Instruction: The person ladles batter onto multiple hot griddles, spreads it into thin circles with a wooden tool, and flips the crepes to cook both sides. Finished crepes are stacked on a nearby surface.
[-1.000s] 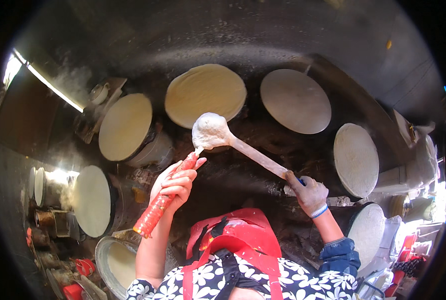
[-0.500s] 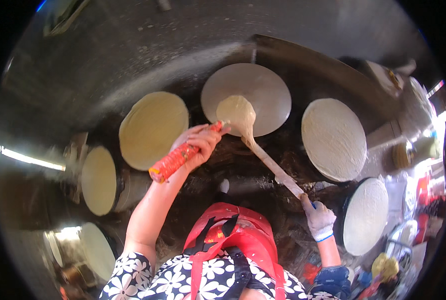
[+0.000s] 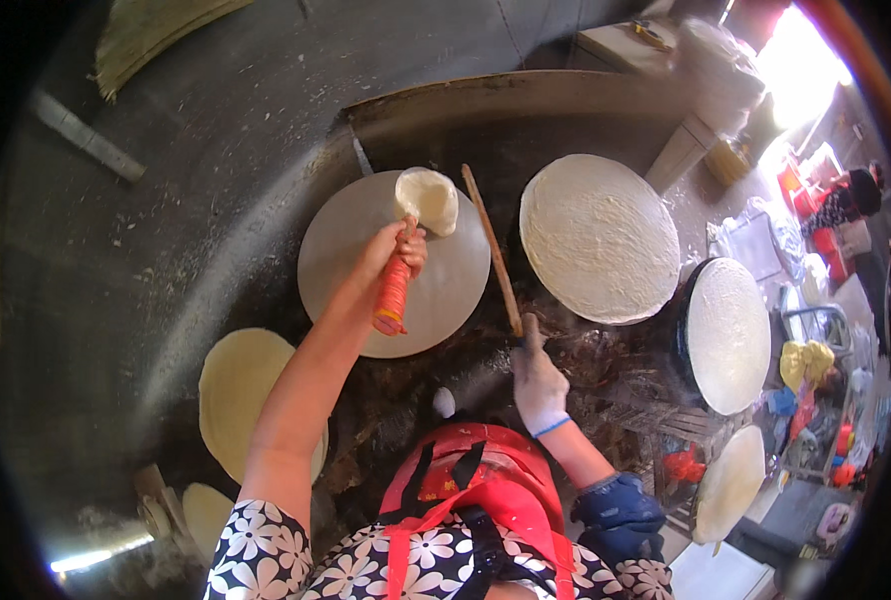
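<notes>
In the head view, small yellow marks are showing on my red apron (image 3: 511, 480); they are looking like lettering but coming out too small to read. I am counting one ladle (image 3: 433, 204), one thin wooden stick (image 3: 492, 245) and one bare grey griddle (image 3: 436, 295). To the right, two batter-covered griddles are showing: a larger griddle (image 3: 601, 240) and a black-rimmed griddle (image 3: 730, 338). At lower left, a wide pale round (image 3: 246, 395) is lying partly behind my forearm, and a smaller pale round (image 3: 202, 513) is lying by my sleeve. One more pale round, a bent disc (image 3: 731, 485), is showing at lower right. My bare left hand (image 3: 402, 252) is gripping the ladle's red-wrapped handle; its batter-coated bowl is sitting just beyond my fingers, over the grey griddle, though I cannot tell whether it is touching. My gloved right hand (image 3: 540, 388) is grasping the stick's near end, beside that griddle's right edge.
</notes>
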The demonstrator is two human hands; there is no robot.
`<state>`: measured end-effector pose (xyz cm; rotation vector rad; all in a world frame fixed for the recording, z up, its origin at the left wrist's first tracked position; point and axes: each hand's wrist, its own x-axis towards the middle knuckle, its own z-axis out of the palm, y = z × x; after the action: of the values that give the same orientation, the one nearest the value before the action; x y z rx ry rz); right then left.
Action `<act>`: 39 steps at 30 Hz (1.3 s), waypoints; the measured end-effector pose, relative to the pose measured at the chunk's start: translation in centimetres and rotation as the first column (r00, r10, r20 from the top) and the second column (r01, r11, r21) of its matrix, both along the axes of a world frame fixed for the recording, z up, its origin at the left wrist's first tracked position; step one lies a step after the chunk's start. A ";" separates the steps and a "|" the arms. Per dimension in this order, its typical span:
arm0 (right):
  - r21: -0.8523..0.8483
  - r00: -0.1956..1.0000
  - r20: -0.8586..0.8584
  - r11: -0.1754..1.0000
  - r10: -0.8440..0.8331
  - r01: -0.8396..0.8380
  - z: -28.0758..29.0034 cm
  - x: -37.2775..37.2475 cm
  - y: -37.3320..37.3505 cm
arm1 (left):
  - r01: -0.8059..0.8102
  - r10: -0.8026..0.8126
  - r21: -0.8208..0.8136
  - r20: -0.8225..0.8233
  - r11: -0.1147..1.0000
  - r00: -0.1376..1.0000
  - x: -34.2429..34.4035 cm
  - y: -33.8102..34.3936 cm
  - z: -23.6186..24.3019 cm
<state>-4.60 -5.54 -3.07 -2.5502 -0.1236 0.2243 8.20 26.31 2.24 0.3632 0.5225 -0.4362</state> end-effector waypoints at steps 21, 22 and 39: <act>0.211 1.000 -0.027 0.978 -0.006 0.011 -4.5 4.2 18.0 | -0.282 -0.380 0.864 0.116 -0.417 0.918 1.4 8.5 -7.8; 0.208 1.000 -0.015 0.978 0.017 -0.013 -4.6 4.7 17.7 | -0.265 -0.375 0.833 0.076 -0.485 0.924 1.4 9.0 -7.9; -0.015 0.991 -0.130 0.999 0.029 -0.031 -2.9 3.3 17.3 | -0.188 -0.333 0.823 -0.001 -0.537 0.943 -0.3 10.6 -8.1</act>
<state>-1.31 11.72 -5.98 -2.5437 -0.1103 0.4039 7.92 36.86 -5.82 2.5114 0.4005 0.2094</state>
